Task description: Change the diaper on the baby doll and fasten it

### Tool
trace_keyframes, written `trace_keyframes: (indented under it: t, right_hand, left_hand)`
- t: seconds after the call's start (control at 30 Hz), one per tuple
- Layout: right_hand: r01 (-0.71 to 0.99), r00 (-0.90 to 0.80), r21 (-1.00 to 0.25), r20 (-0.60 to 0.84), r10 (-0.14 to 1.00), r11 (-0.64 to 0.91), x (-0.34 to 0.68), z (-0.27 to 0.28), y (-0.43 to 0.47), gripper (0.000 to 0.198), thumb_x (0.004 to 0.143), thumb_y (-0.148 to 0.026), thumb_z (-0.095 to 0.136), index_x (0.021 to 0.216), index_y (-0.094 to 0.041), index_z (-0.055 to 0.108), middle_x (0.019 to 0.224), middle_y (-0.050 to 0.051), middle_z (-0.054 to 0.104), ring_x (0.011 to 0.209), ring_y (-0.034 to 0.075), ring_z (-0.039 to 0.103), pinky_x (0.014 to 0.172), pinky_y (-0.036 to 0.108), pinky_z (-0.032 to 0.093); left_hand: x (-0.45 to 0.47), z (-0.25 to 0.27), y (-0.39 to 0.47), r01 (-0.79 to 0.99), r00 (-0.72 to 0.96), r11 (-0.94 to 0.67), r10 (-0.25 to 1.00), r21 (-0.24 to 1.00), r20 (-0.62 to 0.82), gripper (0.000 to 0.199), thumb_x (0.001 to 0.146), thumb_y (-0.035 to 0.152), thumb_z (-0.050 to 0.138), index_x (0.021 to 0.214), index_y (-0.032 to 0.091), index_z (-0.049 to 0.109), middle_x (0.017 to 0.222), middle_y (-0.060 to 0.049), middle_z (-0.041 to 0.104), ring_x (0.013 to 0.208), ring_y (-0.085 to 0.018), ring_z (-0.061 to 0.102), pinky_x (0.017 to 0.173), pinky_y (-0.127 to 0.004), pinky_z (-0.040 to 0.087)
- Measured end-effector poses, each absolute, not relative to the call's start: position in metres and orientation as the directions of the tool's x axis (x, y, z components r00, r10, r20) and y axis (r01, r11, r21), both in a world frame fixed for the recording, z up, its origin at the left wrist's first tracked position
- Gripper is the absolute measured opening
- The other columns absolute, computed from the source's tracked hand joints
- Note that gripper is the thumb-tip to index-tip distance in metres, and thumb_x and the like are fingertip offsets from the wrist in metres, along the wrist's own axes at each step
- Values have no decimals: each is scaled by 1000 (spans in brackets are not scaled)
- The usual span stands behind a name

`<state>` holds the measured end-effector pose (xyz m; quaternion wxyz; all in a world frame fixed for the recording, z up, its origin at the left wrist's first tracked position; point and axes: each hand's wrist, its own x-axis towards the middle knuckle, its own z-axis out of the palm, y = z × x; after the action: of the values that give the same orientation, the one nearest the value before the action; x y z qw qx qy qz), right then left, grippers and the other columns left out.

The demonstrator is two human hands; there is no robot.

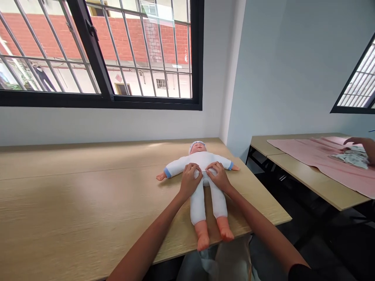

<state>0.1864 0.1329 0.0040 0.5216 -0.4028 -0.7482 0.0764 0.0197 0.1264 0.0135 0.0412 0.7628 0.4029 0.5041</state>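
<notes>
A baby doll (198, 147) lies on its back on the wooden table (88, 203), arms spread wide and feet towards me at the front edge. It wears a light cap, a white top (202, 158) with blue cuffs, and white trousers (198, 207); its feet are bare. My left hand (190, 181) is closed at the left of the doll's waist, fingertips pinching the white cloth. On the other side of the waist, my right hand (218, 175) pinches the cloth too. Whether the fingers hold the top's hem or the trousers' waistband is hard to make out.
To the right, beyond a gap, stands a second table (331, 197) with a pink cloth (310, 156) over it. Another person's hand (359, 141) is above a patterned white cloth (351, 157) there. A barred window (146, 50) is behind my table.
</notes>
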Motion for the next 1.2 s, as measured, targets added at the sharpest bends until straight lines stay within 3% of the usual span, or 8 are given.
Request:
trace_keyframes:
  t: [0.2,0.33,0.47,0.67,0.93,1.2]
  right_hand:
    - [523,-164,-522,714,681,674,188,3,134,21,76,-12,59,94,-22,63,95,4,61,95,23,53,91,40,41]
    - [540,-193,-513,697,691,667,189,3,134,28,77,-20,66,105,-23,65,99,5,59,99,23,52,93,40,41]
    - [546,-186,-521,688,702,656,189,5,133,13,85,-25,61,95,-23,68,95,5,59,96,22,53,91,38,42]
    - [549,-144,-528,703,696,647,187,9,129,8,86,-21,57,89,-20,65,91,5,63,93,22,54,88,38,42]
    - [561,-140,-517,711,690,647,186,10,129,12,90,-25,51,86,-21,61,90,5,63,90,22,54,87,39,43]
    - [566,-134,-519,708,693,640,186,10,129,11,89,-24,52,85,-20,62,90,6,64,91,22,53,86,38,43]
  left_hand:
    - [21,12,128,521,117,-671,669,528,734,19,72,8,51,85,22,50,91,-3,56,92,-22,52,87,-39,43]
    - [21,10,130,475,92,-674,678,566,729,27,69,7,50,92,21,52,95,-5,57,96,-23,52,90,-40,43]
    - [21,11,130,487,110,-671,682,559,723,27,68,7,49,90,21,53,94,-5,58,95,-23,52,90,-41,43]
    - [21,12,128,515,128,-668,680,538,722,22,72,7,50,87,22,55,92,-4,59,94,-22,52,89,-40,43]
    - [21,13,126,531,137,-668,675,522,725,8,80,16,56,85,21,58,93,-5,59,94,-22,53,88,-39,44]
    - [22,14,126,533,131,-666,675,522,726,6,83,17,51,82,22,54,89,-4,60,90,-21,53,85,-38,44]
